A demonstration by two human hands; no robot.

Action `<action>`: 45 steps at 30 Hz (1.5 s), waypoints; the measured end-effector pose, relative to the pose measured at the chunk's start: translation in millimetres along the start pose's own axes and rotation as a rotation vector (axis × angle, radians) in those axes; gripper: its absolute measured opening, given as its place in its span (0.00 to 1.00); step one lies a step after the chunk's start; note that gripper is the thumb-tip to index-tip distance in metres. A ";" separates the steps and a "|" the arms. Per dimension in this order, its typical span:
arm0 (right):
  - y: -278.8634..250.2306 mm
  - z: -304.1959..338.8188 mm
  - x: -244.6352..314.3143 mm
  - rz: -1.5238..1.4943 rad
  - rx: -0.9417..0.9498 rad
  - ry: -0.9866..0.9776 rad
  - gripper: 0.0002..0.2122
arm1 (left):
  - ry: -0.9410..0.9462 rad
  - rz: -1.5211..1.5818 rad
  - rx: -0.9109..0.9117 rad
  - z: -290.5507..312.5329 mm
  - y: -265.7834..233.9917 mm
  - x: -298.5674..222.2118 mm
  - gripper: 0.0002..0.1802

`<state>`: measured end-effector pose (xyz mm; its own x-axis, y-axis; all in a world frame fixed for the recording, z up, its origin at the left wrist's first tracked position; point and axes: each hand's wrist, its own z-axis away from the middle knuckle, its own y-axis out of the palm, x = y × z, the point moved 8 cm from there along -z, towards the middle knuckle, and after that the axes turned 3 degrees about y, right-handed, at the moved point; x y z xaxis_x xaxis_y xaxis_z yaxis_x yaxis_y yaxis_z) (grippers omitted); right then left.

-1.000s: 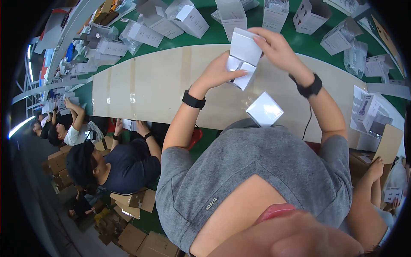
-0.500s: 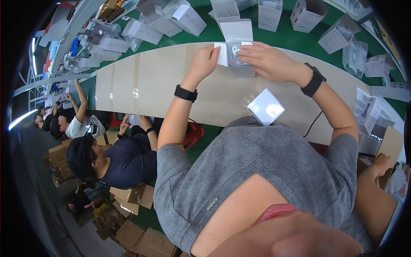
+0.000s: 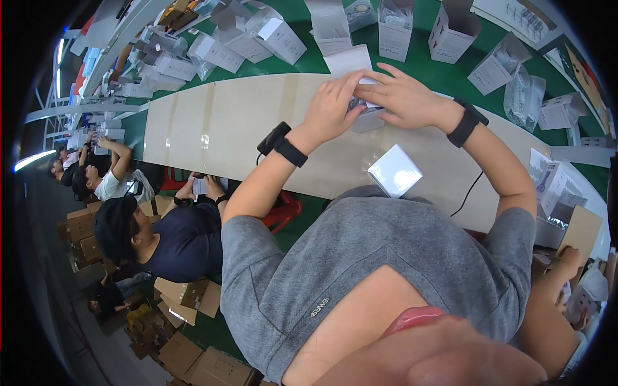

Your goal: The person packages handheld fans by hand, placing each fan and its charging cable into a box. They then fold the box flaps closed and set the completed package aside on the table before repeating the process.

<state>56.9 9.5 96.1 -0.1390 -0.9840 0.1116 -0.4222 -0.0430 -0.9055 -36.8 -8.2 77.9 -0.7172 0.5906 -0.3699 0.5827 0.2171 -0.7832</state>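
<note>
A small white carton (image 3: 368, 122) stands on the cardboard-covered bench in front of me, its lid flap (image 3: 347, 60) raised on the far side. Clear plastic wrapping (image 3: 356, 103) shows in its mouth; what it wraps is hidden. My left hand (image 3: 329, 110) reaches over the carton's left side, fingers stretched and thumb apart near the opening. From the right, my right hand (image 3: 409, 100) lies over the opening with its fingers extended toward the left ones. Both hands touch the carton's top. Closer to my body sits a closed white box (image 3: 395, 171).
Open white cartons (image 3: 395, 32) with plastic-wrapped contents line the green far surface (image 3: 412, 67). A black cable (image 3: 467, 196) lies on the bench (image 3: 248, 122) at right. A co-worker (image 3: 187, 238) in dark clothing sits at left; another person's hand (image 3: 568, 260) is at right.
My left hand has left the carton's left side flap and moved right, over the opening. The right hand's fingers have shifted over the carton top.
</note>
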 end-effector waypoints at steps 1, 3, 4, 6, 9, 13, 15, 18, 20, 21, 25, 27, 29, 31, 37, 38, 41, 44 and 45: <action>1.7 0.3 1.0 0.005 0.041 -0.063 0.14 | -0.019 0.007 -0.010 3.1 -0.2 -3.5 0.32; -0.8 0.8 -1.7 0.015 0.083 -0.127 0.14 | -0.035 0.014 -0.024 2.2 -0.4 -4.7 0.33; -2.5 1.5 -7.6 0.031 0.122 -0.124 0.14 | -0.035 -0.004 0.033 1.0 3.9 -4.2 0.31; -5.4 3.7 -15.6 0.062 0.201 -0.119 0.14 | -0.039 -0.040 0.147 0.4 11.0 -2.1 0.28; 5.5 28.1 -22.1 0.043 0.191 -0.013 0.13 | 0.124 -0.120 0.159 -1.9 8.9 -9.9 0.20; 9.6 40.7 -18.9 -0.035 0.021 0.156 0.12 | 0.340 -0.187 0.156 -9.7 2.0 -25.2 0.10; 6.7 40.0 -23.2 -0.071 -0.064 0.210 0.11 | 0.406 -0.205 0.153 -10.1 -0.2 -28.8 0.08; 5.3 18.4 -24.0 0.078 -0.065 0.162 0.09 | 0.375 -0.105 0.137 -13.9 -4.3 -24.2 0.05; 7.6 10.1 -22.5 0.068 -0.050 0.111 0.08 | 0.323 -0.092 0.153 -12.6 -5.7 -22.3 0.05; 10.1 5.7 -18.9 0.059 -0.030 0.053 0.07 | 0.266 -0.081 0.163 -10.8 -7.4 -19.5 0.05; 4.3 3.9 -22.4 0.020 0.038 -0.038 0.07 | 0.092 -0.161 0.168 -17.8 -2.3 -6.2 0.05; 3.8 9.4 -22.6 0.004 0.071 -0.059 0.08 | 0.028 -0.203 0.160 -22.8 0.0 -5.4 0.06; -0.6 17.1 -31.2 -0.034 0.016 0.051 0.07 | 0.000 -0.307 0.257 -27.0 9.1 -5.4 0.10; -0.8 22.8 -31.9 -0.054 -0.007 0.104 0.06 | -0.017 -0.356 0.304 -32.2 16.1 -7.4 0.13; -2.1 28.9 -22.8 -0.155 -0.109 0.111 0.05 | 0.022 -0.409 0.479 -52.6 44.6 -0.3 0.23; -2.2 27.8 -23.1 -0.150 -0.115 0.121 0.05 | 0.022 -0.399 0.510 -53.3 46.3 2.1 0.26; -5.5 27.0 -18.8 -0.156 -0.146 0.135 0.03 | 0.082 -0.332 0.509 -48.5 38.3 0.7 0.35; -22.4 30.4 -12.6 -0.207 -0.228 0.148 0.03 | 0.118 -0.235 0.368 -42.4 11.6 -3.4 0.44; -34.6 33.6 -9.7 -0.253 -0.284 0.153 0.04 | 0.122 -0.164 0.221 -38.2 -7.0 -7.8 0.49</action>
<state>103.0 14.7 112.5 -0.1213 -0.9105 0.3954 -0.6876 -0.2102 -0.6950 -20.8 15.4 105.4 -0.7362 0.6532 -0.1770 0.3558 0.1511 -0.9223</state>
